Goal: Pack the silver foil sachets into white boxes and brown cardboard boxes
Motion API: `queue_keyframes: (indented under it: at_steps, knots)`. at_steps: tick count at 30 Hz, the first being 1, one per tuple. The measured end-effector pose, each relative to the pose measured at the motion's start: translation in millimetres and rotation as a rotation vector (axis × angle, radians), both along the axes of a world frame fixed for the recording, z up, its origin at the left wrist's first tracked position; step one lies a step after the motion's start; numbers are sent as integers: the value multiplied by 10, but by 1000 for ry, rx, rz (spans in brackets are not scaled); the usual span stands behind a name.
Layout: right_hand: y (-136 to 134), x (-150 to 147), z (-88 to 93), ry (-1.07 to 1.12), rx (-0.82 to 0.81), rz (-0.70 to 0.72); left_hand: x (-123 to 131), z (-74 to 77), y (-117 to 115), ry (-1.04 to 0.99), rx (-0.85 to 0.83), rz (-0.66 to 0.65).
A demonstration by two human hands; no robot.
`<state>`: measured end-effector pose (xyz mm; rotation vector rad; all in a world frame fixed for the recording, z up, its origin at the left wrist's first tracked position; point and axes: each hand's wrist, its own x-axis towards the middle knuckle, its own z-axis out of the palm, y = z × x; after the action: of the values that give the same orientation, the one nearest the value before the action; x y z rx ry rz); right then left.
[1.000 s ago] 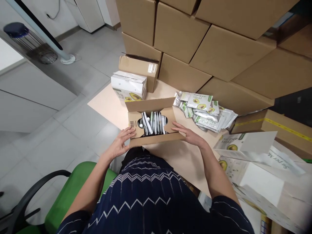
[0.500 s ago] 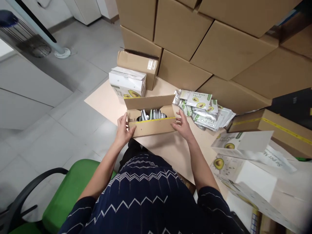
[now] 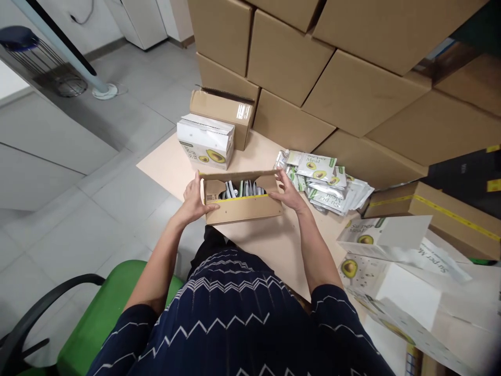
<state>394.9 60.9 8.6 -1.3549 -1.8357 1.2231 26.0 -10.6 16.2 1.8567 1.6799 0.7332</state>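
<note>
A small brown cardboard box (image 3: 242,209) stands on the light wooden table (image 3: 274,245) in front of me. It holds several upright white and green sachets (image 3: 240,189). My left hand (image 3: 193,201) grips the box's left end, thumb on the front wall. At the right end, my right hand (image 3: 287,192) has its fingers on the far flap. The near flap stands upright and the far flap leans in over the sachets.
A heap of avocado-print sachets (image 3: 326,183) lies right of the box. A white printed carton (image 3: 205,142) and an open brown box (image 3: 223,110) sit behind it. Large stacked cartons (image 3: 332,68) wall the back. Flattened white cartons (image 3: 395,250) lie at right. A green chair (image 3: 97,318) is under me.
The near flap has been lifted from flat to upright. Both hands moved from the front of the box to its ends, and the far flap has folded inward.
</note>
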Motion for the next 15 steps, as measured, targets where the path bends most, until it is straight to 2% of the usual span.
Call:
queue_keyframes:
  at_steps: [3, 7, 11, 15]
  knots:
    - [-192, 149, -54, 11, 20, 19, 41, -1, -152, 61, 99, -40]
    - [-379, 215, -126, 42, -50, 19, 166, -39, -393, 182, 160, -87]
    - [-411, 97, -96, -22, -44, -83, 349, -37, -586, 249, 23, -34]
    - [-440, -39, -17, -133, 17, -24, 357, 5, -624, 227, -189, -51]
